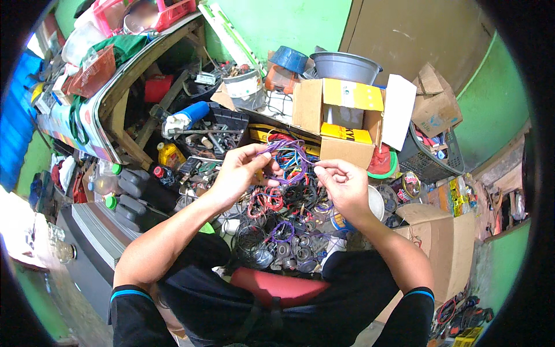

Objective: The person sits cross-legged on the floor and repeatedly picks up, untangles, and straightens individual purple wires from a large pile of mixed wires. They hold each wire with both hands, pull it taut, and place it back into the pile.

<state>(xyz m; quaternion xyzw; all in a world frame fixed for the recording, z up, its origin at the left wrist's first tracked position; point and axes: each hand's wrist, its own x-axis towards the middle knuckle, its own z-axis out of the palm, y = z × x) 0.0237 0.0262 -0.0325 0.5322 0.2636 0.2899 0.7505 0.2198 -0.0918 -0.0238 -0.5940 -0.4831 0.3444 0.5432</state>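
Observation:
My left hand grips a loose coil of purple wire, with red and blue strands showing around and behind it. To its right, my right hand is pinched on a thin stretch of the purple wire. Below both hands lies a dense pile of tangled wires in red, black and other colours, with small round metal parts and another purple coil nearer to me.
An open cardboard box stands behind the hands. Left are a crate of tools, a wooden table and dark jugs. Right are a plastic basket and a cardboard carton. A red seat shows between my legs.

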